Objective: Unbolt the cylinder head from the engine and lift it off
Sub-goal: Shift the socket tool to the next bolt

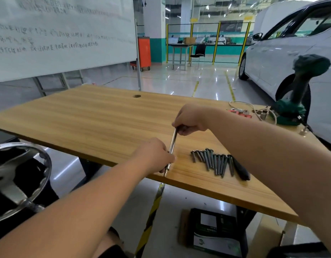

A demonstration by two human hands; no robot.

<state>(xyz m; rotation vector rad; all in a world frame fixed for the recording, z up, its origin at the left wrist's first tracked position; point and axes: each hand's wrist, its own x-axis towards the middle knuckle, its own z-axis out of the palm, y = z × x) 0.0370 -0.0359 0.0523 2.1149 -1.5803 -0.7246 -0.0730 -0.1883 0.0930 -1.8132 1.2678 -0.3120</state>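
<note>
Our left hand and right hand both gripped a metal extension bar over the table's near edge; the removed bolts lay in a row just beside it.

Table: we've got a wooden table.
Near edge: bolts in a row, black handle beside.
Far right corner: green power tool standing.
</note>
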